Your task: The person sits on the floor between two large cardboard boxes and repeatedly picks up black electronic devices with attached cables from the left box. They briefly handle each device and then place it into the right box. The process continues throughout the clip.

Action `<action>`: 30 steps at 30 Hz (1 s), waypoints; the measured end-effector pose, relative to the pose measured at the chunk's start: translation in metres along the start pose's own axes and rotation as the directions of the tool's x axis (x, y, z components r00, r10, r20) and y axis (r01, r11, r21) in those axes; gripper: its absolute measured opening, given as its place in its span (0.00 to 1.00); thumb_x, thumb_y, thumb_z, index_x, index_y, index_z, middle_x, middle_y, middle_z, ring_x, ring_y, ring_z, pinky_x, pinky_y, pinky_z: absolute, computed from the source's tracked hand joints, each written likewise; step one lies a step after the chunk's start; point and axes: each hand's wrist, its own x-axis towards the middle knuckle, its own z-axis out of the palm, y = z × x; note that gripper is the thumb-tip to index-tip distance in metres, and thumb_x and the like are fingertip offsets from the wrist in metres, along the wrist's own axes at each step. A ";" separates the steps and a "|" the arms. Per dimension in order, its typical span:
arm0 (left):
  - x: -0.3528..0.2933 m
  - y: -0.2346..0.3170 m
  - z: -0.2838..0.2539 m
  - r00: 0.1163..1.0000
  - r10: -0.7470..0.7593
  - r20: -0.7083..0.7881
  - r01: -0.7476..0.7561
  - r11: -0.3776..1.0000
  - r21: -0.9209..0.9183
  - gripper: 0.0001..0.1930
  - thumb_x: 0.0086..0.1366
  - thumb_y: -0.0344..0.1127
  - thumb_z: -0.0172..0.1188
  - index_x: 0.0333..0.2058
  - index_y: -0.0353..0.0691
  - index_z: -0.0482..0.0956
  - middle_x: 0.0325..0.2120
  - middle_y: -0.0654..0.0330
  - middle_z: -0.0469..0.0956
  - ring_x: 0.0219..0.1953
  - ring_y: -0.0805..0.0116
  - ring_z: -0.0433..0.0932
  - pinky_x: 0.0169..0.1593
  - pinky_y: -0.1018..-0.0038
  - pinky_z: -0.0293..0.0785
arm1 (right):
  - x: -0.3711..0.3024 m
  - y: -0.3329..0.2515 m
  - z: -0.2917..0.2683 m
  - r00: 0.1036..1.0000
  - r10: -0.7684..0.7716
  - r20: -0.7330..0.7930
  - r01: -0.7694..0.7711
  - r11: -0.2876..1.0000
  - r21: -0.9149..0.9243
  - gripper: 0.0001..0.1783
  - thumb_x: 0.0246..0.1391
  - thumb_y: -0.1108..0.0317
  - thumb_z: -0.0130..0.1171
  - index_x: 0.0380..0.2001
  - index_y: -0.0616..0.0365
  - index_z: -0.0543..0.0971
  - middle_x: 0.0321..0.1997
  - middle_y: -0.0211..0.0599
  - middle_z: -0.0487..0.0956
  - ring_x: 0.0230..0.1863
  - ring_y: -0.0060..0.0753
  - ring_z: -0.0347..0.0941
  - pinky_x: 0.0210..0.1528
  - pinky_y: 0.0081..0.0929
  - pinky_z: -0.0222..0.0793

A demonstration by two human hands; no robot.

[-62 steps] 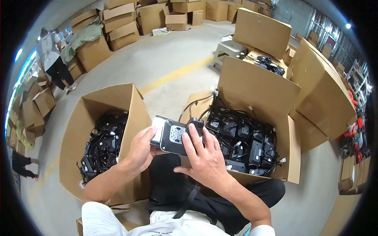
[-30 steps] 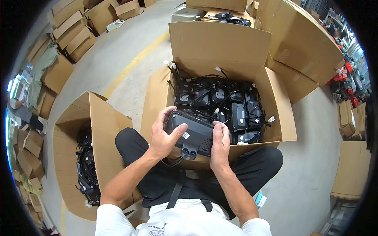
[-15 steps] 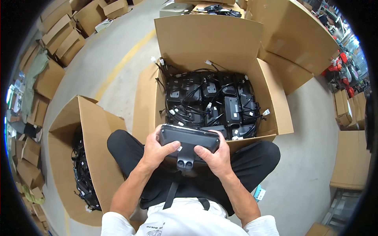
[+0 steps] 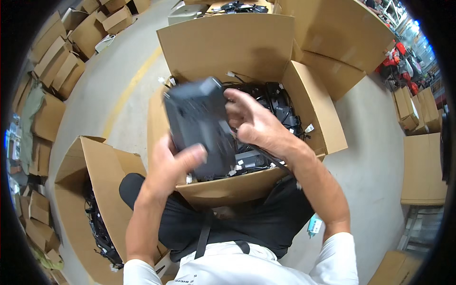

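Observation:
A black plastic device housing (image 4: pixel 199 126) is held tilted above the near left part of a cardboard box, blurred by motion. My left hand (image 4: pixel 173 164) grips its lower left side, thumb across the face. Beside its right edge is my right hand (image 4: pixel 254 118), index finger reaching to the upper corner and the other fingers curled; what they hold, if anything, is hidden. A black cable (image 4: pixel 270 159) passes below my right hand, toward my right forearm. Inside the open cardboard box (image 4: pixel 223 42) lie several similar black devices (image 4: pixel 285 111) with cables and white connectors.
Another open carton (image 4: pixel 111 175) with black cabled parts stands at my left knee. A large carton (image 4: pixel 332 38) is behind the box on the right. A teal-labelled item (image 4: pixel 314 225) lies near my right knee. Stacked cartons (image 4: pixel 52 57) line the left side.
The housing has moved up and left and turned from lying crosswise to nearly upright. My right hand has left its two-handed hold and shifted up beside the right edge.

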 end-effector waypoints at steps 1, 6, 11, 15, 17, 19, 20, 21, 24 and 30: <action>0.020 -0.002 -0.002 0.999 0.051 0.016 -0.048 0.991 -0.126 0.34 0.58 0.38 0.74 0.59 0.29 0.70 0.49 0.54 0.79 0.50 0.69 0.78 0.56 0.69 0.75 | 0.003 0.000 -0.009 0.973 0.150 0.173 -0.133 0.985 -0.109 0.60 0.46 0.41 0.76 0.69 0.69 0.59 0.59 0.47 0.77 0.59 0.32 0.74 0.65 0.34 0.63; 0.108 -0.073 -0.022 0.990 -0.132 -0.042 0.122 0.977 -0.176 0.29 0.62 0.42 0.73 0.54 0.31 0.72 0.46 0.52 0.81 0.50 0.68 0.79 0.55 0.67 0.76 | 0.020 -0.005 -0.075 0.906 0.409 -0.108 -0.355 0.595 -0.721 0.22 0.51 0.68 0.65 0.50 0.65 0.81 0.27 0.42 0.82 0.29 0.32 0.81 0.35 0.32 0.78; 0.160 -0.173 0.028 0.892 -0.437 0.119 0.440 0.898 -0.001 0.26 0.64 0.37 0.70 0.55 0.33 0.71 0.44 0.54 0.82 0.46 0.63 0.83 0.47 0.65 0.82 | 0.015 0.057 -0.153 1.000 0.011 -0.004 -0.001 -0.277 -0.961 0.06 0.47 0.75 0.61 0.30 0.55 0.83 0.33 0.45 0.84 0.43 0.47 0.81 0.49 0.44 0.73; 0.196 -0.242 0.068 0.830 -0.538 0.148 0.558 0.805 -0.201 0.19 0.67 0.34 0.67 0.54 0.38 0.74 0.43 0.59 0.82 0.44 0.63 0.83 0.47 0.58 0.84 | 0.013 0.075 -0.150 0.998 0.026 0.061 0.066 -0.299 -0.952 0.10 0.45 0.73 0.64 0.35 0.55 0.82 0.42 0.42 0.81 0.49 0.45 0.76 0.53 0.44 0.68; 0.213 -0.265 0.079 0.811 -0.575 0.111 0.581 0.770 -0.263 0.19 0.68 0.35 0.66 0.54 0.39 0.74 0.44 0.58 0.81 0.44 0.63 0.82 0.49 0.60 0.82 | 0.012 0.101 -0.144 0.986 0.131 0.104 0.134 -0.250 -0.959 0.20 0.42 0.64 0.72 0.41 0.56 0.82 0.44 0.41 0.81 0.52 0.44 0.75 0.58 0.43 0.67; 0.220 -0.292 0.072 0.891 -0.449 0.070 0.452 0.855 -0.253 0.19 0.69 0.36 0.65 0.55 0.38 0.73 0.45 0.57 0.81 0.45 0.64 0.81 0.50 0.62 0.81 | 0.010 0.129 -0.134 0.955 0.209 0.211 0.258 -0.232 -0.938 0.30 0.37 0.58 0.76 0.45 0.58 0.81 0.46 0.40 0.81 0.55 0.43 0.74 0.61 0.43 0.66; 0.219 -0.294 0.072 0.922 -0.382 0.053 0.383 0.890 -0.248 0.19 0.69 0.36 0.65 0.55 0.38 0.73 0.45 0.56 0.80 0.46 0.64 0.81 0.51 0.63 0.81 | 0.008 0.143 -0.130 0.938 0.247 0.242 0.301 -0.236 -0.924 0.35 0.34 0.55 0.79 0.47 0.59 0.80 0.46 0.39 0.80 0.56 0.43 0.74 0.62 0.44 0.66; 0.214 -0.298 0.080 0.946 -0.317 -0.065 0.300 0.934 -0.194 0.23 0.68 0.39 0.66 0.55 0.33 0.72 0.49 0.53 0.80 0.48 0.60 0.80 0.52 0.62 0.79 | 0.005 0.152 -0.130 0.916 0.268 0.300 0.380 -0.336 -0.861 0.30 0.44 0.59 0.72 0.50 0.62 0.78 0.50 0.44 0.80 0.58 0.45 0.72 0.63 0.45 0.65; 0.219 -0.292 0.090 0.934 -0.290 -0.207 0.352 0.842 0.410 0.30 0.69 0.50 0.58 0.55 0.25 0.71 0.51 0.33 0.78 0.55 0.45 0.79 0.58 0.57 0.74 | -0.006 0.187 -0.140 0.946 0.197 0.258 0.316 -0.368 -0.875 0.42 0.47 0.60 0.70 0.63 0.66 0.69 0.66 0.51 0.72 0.71 0.50 0.63 0.73 0.48 0.55; 0.152 -0.146 0.032 0.935 -0.142 0.325 -0.138 0.698 0.702 0.28 0.60 0.51 0.64 0.45 0.26 0.82 0.50 0.32 0.77 0.51 0.40 0.80 0.55 0.53 0.77 | 0.015 0.169 -0.119 0.895 0.429 0.119 0.246 -0.254 -0.936 0.43 0.45 0.56 0.74 0.64 0.60 0.72 0.71 0.52 0.68 0.74 0.51 0.58 0.73 0.49 0.53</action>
